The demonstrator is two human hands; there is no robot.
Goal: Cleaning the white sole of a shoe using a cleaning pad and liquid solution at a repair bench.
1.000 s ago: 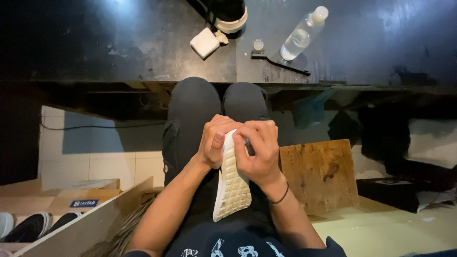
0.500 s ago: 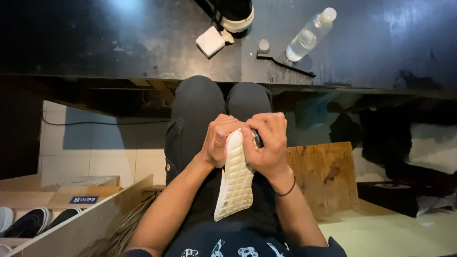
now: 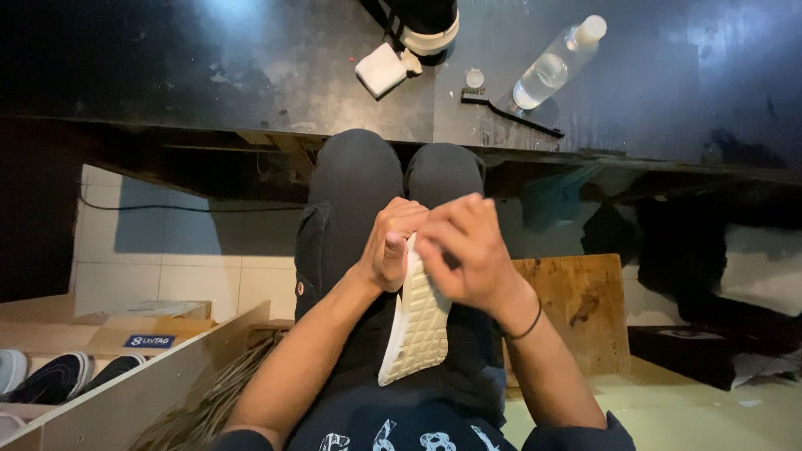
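Note:
A shoe with a white waffle-patterned sole (image 3: 418, 326) rests sole-up on my lap, over dark trousers. My left hand (image 3: 389, 246) grips its far end from the left side. Over the same end lies my right hand (image 3: 464, 250), its fingers bent across the sole's top; a dark band circles that wrist. Whether the right hand holds a small tool I cannot tell, as the fingers hide that spot. The shoe's upper is hidden beneath the sole and my hands.
A dark worktable (image 3: 251, 75) stands ahead with a clear plastic bottle (image 3: 547, 71), a thin black brush (image 3: 511, 113), a white sponge block (image 3: 380, 69) and another shoe (image 3: 426, 25). A wooden board (image 3: 581, 309) sits right; cardboard boxes with shoes (image 3: 58, 376) lie lower left.
My right hand has slid over the far end of the sole and now covers it more. The shoe has stayed on my lap, and the view has dipped slightly.

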